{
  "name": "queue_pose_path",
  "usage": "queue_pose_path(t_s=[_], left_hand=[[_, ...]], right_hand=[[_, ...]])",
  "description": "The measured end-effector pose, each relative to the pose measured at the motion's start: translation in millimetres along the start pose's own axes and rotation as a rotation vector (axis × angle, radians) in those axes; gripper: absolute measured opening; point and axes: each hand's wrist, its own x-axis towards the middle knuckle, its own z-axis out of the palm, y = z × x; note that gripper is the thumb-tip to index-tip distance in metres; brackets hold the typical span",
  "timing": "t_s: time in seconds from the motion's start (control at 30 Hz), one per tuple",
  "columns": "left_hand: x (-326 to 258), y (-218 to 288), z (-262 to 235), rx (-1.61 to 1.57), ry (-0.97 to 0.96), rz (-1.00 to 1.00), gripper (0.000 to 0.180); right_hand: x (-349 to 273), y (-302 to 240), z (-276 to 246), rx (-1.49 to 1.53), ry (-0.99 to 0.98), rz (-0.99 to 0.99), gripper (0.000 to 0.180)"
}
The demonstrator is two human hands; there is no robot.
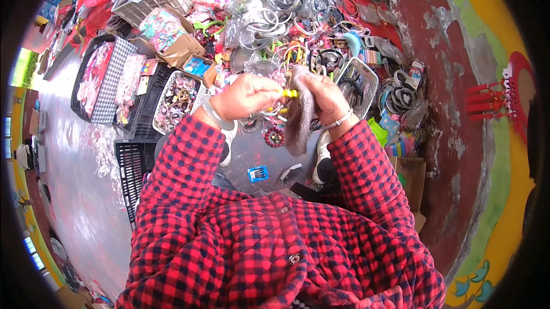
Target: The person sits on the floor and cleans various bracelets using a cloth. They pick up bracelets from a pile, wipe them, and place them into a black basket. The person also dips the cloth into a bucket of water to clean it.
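We hold two things close together above the floor, in front of our checked jacket (258, 240). Our left hand (247, 100) has its thumb and fingers pinched together on a small bright yellow piece (291, 93), which sticks out to the right past the fingertips. Our right hand (325, 98) is clamped on a grey-brown furry band (300, 120); the thumb lies toward its upper end, and the band hangs down on the left side of that hand, its lower end loose below the fingers. The yellow piece lies right at the band's left edge, between our two hands, but we cannot tell whether it is fastened to the band or only laid against it.

Beyond our hands spreads a heap of headbands (266, 25), many in clear wrapping. To the left of our left hand we see a white basket (162, 115) of hair ties; just beyond our right hand stands another white basket (371, 87). Below, near the band's lower end, a dark red beaded ring (274, 136) and a blue packet (258, 174) lie on the floor.
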Motion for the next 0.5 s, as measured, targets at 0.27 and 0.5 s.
queue_pose_path(t_s=[0.27, 0.5], left_hand=[[-8, 4, -20, -0.383, 0.129, -0.069, 0.025], [-1, 7, -12, -0.376, -0.082, -0.108, 0.031]], right_hand=[[-5, 1, -3, -0.07, -0.14, -0.287, 0.026], [-14, -13, 2, -0.07, -0.102, -0.257, 0.019]])
